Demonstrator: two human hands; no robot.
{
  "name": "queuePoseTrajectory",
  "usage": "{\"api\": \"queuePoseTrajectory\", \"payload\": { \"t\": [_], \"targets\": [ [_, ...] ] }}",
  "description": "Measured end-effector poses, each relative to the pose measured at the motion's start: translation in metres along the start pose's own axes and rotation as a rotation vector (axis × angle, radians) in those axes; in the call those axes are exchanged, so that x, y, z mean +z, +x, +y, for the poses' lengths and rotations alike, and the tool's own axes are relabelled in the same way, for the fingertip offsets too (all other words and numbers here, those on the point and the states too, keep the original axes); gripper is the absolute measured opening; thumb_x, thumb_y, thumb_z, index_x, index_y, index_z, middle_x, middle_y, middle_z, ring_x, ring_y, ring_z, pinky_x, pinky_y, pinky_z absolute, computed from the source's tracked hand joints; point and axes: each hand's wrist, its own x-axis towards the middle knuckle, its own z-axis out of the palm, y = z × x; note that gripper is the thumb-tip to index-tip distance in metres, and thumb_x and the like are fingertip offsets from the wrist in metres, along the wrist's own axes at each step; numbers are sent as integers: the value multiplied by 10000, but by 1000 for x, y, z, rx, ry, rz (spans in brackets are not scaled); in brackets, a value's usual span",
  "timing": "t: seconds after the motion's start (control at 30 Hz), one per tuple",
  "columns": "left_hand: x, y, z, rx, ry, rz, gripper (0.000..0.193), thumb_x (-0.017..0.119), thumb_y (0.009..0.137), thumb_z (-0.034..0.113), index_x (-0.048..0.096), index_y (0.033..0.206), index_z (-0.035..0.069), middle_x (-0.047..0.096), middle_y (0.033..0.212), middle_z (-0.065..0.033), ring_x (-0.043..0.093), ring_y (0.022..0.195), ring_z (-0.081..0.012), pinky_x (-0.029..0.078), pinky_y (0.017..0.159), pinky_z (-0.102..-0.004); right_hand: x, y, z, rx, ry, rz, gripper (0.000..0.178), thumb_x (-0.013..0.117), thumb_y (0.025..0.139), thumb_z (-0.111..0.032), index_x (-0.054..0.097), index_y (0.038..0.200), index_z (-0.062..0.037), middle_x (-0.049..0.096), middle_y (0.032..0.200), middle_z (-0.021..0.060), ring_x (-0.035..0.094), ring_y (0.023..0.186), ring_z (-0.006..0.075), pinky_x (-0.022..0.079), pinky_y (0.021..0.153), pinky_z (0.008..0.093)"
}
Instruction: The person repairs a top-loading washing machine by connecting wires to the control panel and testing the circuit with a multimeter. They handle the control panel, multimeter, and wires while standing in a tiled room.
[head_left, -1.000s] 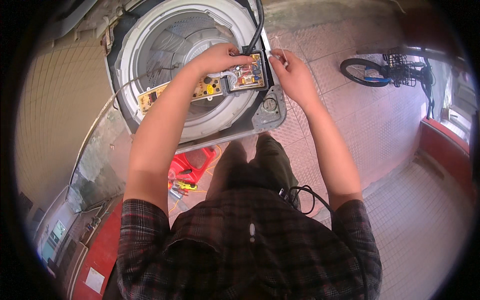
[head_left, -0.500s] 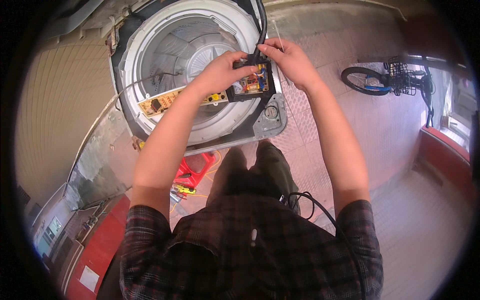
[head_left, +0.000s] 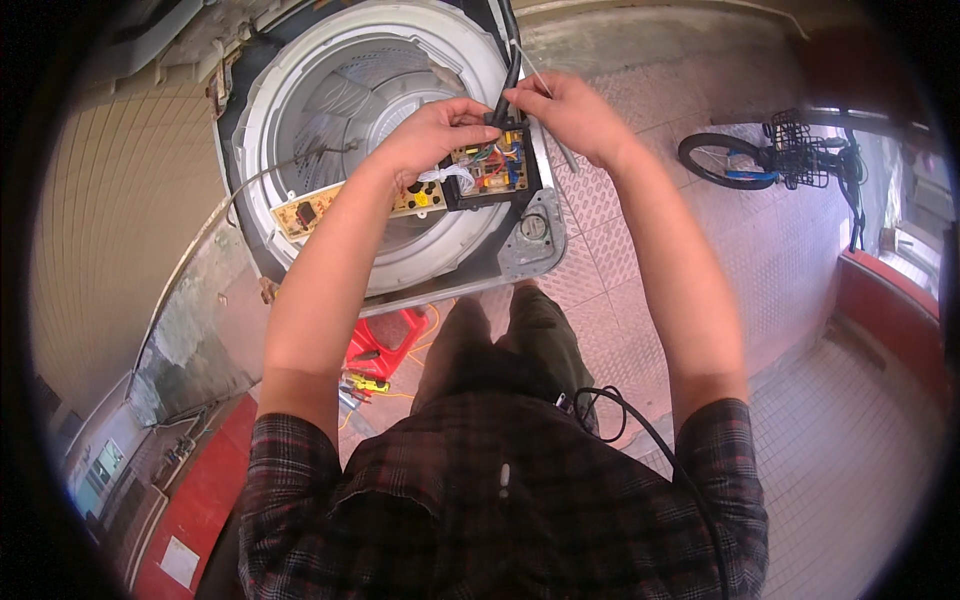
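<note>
A top-loading washing machine (head_left: 262, 120) stands before me with its round tub open. Over the tub's near right rim lies a circuit board in a black case (head_left: 490, 175), with coloured wires on it. A thick black cable (head_left: 508, 85) runs down from the machine's far edge to this case. My left hand (head_left: 440, 135) is closed on the cable's lower end at the case. Just right of it, my right hand (head_left: 575, 118) pinches the cable between thumb and fingertips. A thin pale rod (head_left: 533, 66) passes by my right hand; part of it is hidden.
A long narrow circuit board (head_left: 310, 212) lies across the tub under my left forearm. A red plastic stool (head_left: 400, 335) and yellow-handled tools (head_left: 368, 383) are on the floor at left. Farther right stands a bicycle (head_left: 745, 165).
Both hands have shifted slightly left with the cable's lower part. My left fingers have moved off the case's face, so more wires show. The view has shifted a little.
</note>
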Motion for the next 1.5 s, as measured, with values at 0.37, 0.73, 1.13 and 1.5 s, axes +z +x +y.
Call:
{"api": "queuePoseTrajectory", "payload": {
  "t": [0.37,0.73,1.13,1.5],
  "targets": [
    [0,5,-2,3,52,41,289,770,906,99,631,1146,19,716,996,-46,677,891,-103,538,792,-232,-66,-126,-11,132,311,268,415,479,1088,-344,690,1047,10,697,896,84,655,844,125,513,763,261],
    [-10,15,8,-57,145,-48,491,789,877,174,580,1267,-39,710,1067,-87,657,996,-137,490,894,-255,-19,-141,-11,-51,431,288,273,522,1083,-203,657,1143,27,684,989,66,638,901,133,539,804,286],
    [-2,-6,0,280,469,322,452,766,908,170,600,1293,2,702,1122,-90,652,1087,-182,454,1045,-317,-3,-141,-37,-203,-143,407,145,616,1009,-104,674,1067,15,692,951,137,687,866,262,534,782,334],
    [97,-61,-37,20,-764,211,274,587,1036,218,645,1236,39,698,1006,-46,623,825,-123,469,718,-257,5,-140,-47,-280,-294,392,105,640,978,-73,666,1031,13,674,956,174,681,864,361,541,764,383]
  ]
}}
